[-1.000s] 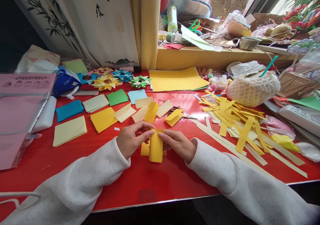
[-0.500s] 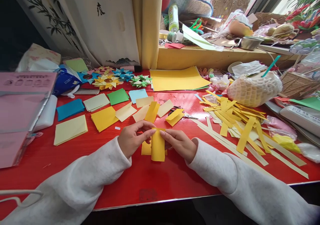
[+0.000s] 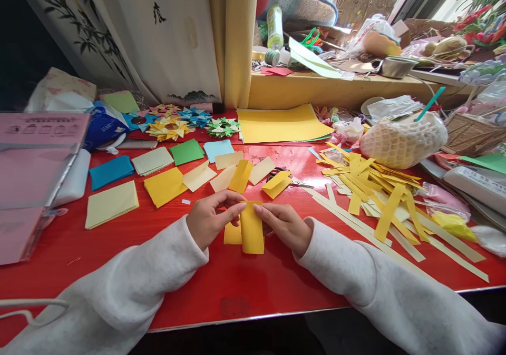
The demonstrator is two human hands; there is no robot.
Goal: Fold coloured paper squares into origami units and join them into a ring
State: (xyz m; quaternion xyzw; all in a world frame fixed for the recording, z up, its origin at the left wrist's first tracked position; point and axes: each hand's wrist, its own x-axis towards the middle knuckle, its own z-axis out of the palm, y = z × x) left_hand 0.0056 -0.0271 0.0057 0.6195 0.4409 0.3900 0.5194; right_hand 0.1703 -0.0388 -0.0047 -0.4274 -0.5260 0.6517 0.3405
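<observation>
A folded yellow paper rectangle [image 3: 252, 231] hangs upright between my two hands, its top edge pinched. My left hand [image 3: 213, 218] is closed on its upper left corner with thumb and fingers. At the upper right corner, my right hand [image 3: 285, 224] presses its thumb on the front, other fingers behind. Another yellow piece of paper [image 3: 232, 235] shows behind the lower left of the held one; whether the two are joined is hidden. Just beyond the hands lie a folded yellow paper [image 3: 240, 176], a second folded yellow piece [image 3: 276, 185] and scissors [image 3: 300, 183], partly covered.
Stacks of coloured paper, including a yellow stack [image 3: 165, 187] and a blue stack [image 3: 112, 173], lie left on the red table [image 3: 190, 302]. Yellow paper strips [image 3: 389, 213] pile at right. Folded paper stars [image 3: 169, 128] and yellow sheets [image 3: 282, 123] sit at the back.
The lower end of the held yellow paper has swung slightly to the right. Both hands keep their pinch in nearly the same place.
</observation>
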